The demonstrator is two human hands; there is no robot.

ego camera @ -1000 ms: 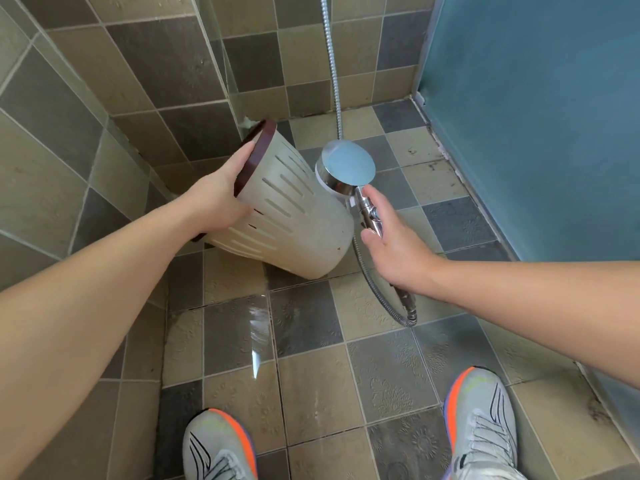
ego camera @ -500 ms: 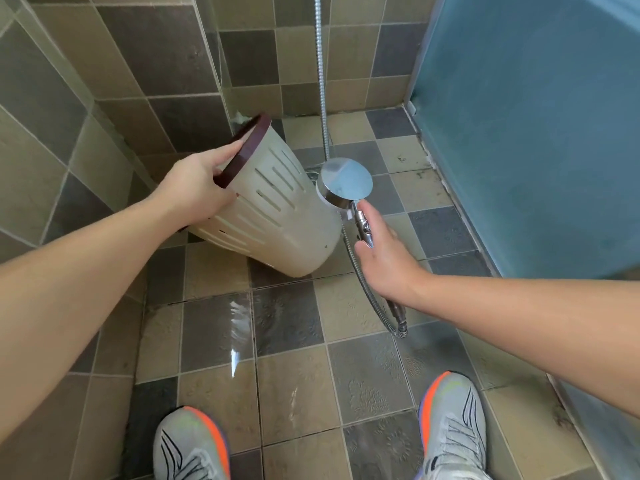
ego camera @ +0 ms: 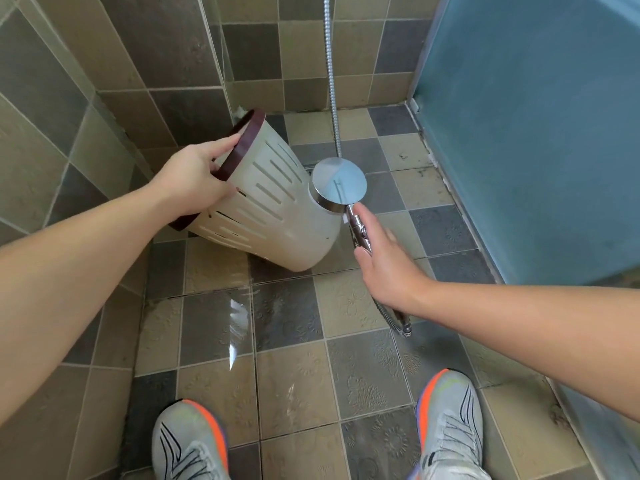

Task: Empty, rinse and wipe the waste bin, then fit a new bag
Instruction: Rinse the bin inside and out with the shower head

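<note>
Gripping slotted bin (ego camera: 277, 216), chrome showerhead (ego camera: 338, 181)

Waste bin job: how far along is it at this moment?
Done: the waste bin carries no bag, and the floor tiles are wet. In hand: the left hand tips it by its dark rim while the right hand holds the shower head against its side; no spray visible. Left: wiping and a new bag, neither cloth nor bag in view.

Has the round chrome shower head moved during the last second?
Cannot tell. The shower head stays beside the beige slotted bin's base; the camera itself shifted.
</note>
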